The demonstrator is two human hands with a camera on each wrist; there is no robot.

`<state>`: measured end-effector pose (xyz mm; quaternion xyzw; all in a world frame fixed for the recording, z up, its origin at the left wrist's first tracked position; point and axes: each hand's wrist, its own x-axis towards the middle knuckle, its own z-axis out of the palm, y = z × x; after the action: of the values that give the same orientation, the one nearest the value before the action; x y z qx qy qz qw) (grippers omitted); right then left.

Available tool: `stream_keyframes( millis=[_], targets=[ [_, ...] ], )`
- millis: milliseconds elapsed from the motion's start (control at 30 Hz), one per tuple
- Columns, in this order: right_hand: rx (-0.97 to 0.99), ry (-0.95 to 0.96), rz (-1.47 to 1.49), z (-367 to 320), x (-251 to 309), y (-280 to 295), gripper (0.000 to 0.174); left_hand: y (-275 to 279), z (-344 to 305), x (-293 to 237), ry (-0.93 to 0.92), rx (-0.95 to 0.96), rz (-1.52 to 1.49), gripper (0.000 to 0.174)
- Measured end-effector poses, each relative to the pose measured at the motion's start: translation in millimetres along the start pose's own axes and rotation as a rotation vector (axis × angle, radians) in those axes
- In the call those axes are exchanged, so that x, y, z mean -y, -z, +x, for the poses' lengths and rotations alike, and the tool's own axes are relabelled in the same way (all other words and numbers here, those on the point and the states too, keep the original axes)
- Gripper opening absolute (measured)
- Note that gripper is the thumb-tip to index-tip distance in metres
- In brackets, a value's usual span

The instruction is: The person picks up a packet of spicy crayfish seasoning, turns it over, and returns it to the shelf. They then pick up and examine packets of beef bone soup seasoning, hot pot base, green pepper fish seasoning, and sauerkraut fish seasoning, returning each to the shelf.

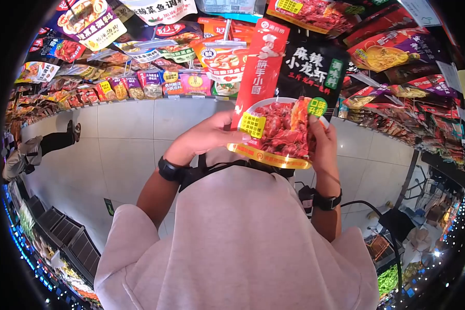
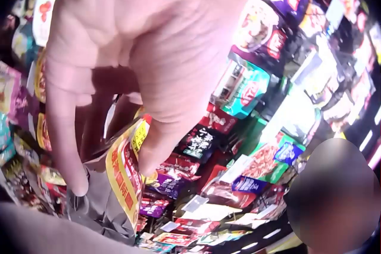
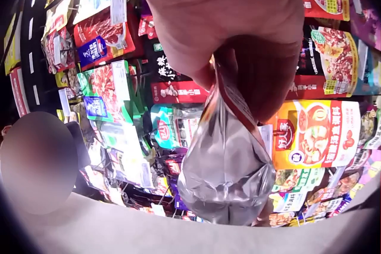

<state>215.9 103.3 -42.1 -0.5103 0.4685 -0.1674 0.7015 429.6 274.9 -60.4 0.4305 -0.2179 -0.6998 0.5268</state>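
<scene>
Both hands hold up a red-and-black seasoning pouch (image 1: 294, 67) with a crayfish dish pictured on its front and a gold bottom edge. My left hand (image 1: 204, 137) grips its lower left side, thumb on the front. On the lower right side, my right hand (image 1: 323, 144) pinches the edge with the thumb over the front. In the left wrist view, the left hand (image 2: 137, 45) has thumb and fingers on either side of the pouch (image 2: 113, 194). The right wrist view shows the pouch's silvery grey bottom (image 3: 226, 164) below the right hand (image 3: 232, 16).
Hanging seasoning packets (image 1: 225, 57) fill the shelves ahead, curving round to both sides. A person (image 1: 26, 155) stands at the far left on the tiled floor (image 1: 124, 124). Dark crates (image 1: 67, 232) stand behind on the left; a black cable (image 1: 392, 237) hangs at the right.
</scene>
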Motion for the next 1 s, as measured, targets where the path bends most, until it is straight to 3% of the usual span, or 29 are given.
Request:
stream_keyframes(
  millis=[67,133,167,233,433,533,667,1000],
  targets=[
    [-0.043,0.023,-0.072,-1,4,6,0.034,-1,7,8,0.053,0.02,-0.037,0.042],
    [-0.025,0.166,-0.24,-5,7,12,0.038,-7,11,9,-0.002,0.048,0.023,0.039],
    [-0.073,0.206,-0.279,-5,6,14,0.04,-8,14,8,0.083,0.052,-0.001,0.037],
    [-0.111,0.19,-0.323,-8,10,19,0.04,-4,20,17,0.174,0.039,0.017,0.035],
    [-0.136,0.172,-0.409,-22,29,20,0.042,4,29,29,0.144,0.077,0.004,0.036],
    [-0.203,0.104,-0.394,-23,29,25,0.041,3,33,26,0.144,0.063,-0.022,0.034],
    [-0.207,0.174,-0.288,-25,37,12,0.039,0,33,16,0.107,0.015,0.049,0.032],
    [-0.251,-0.024,-0.027,-7,13,16,0.034,9,22,11,0.01,0.023,0.083,0.028]
  ],
)
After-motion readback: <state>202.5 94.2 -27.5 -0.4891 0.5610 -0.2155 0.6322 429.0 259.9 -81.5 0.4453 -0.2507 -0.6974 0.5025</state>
